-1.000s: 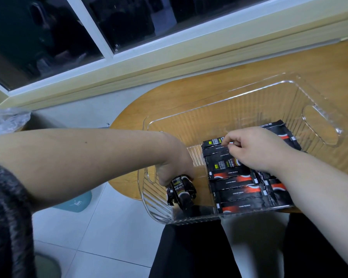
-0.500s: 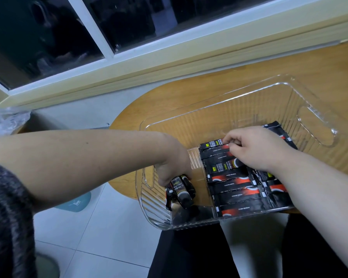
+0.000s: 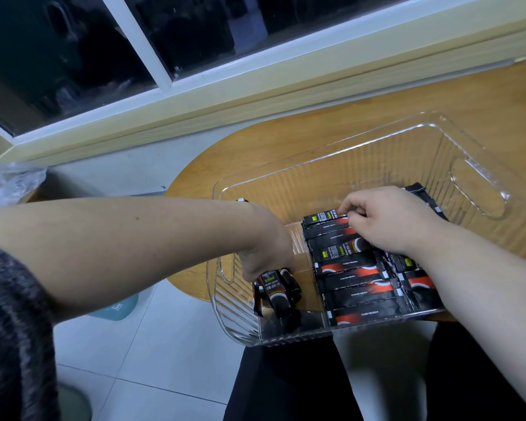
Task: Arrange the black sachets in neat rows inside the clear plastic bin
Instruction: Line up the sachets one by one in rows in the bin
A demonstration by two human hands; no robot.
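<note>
A clear plastic bin [image 3: 377,153] lies on a wooden table, its near end hanging over my lap. Several black sachets [image 3: 359,287] with red swirls lie flat in a row along the bin's near right floor. My right hand [image 3: 386,220] rests over the far end of that row and pinches the topmost sachet [image 3: 322,215]. My left hand [image 3: 268,256] reaches into the bin's near left corner and grips a loose bundle of sachets [image 3: 278,291] standing on end.
The round-ended wooden table [image 3: 286,141] stands beside a window sill [image 3: 195,117]. A crumpled clear plastic bag [image 3: 6,183] lies at the far left. Pale floor tiles and a teal slipper [image 3: 116,309] show below the table edge. My dark trousers sit under the bin.
Both hands stay where they were. The bin has slid slightly nearer and to the left, and the view has shifted a little.
</note>
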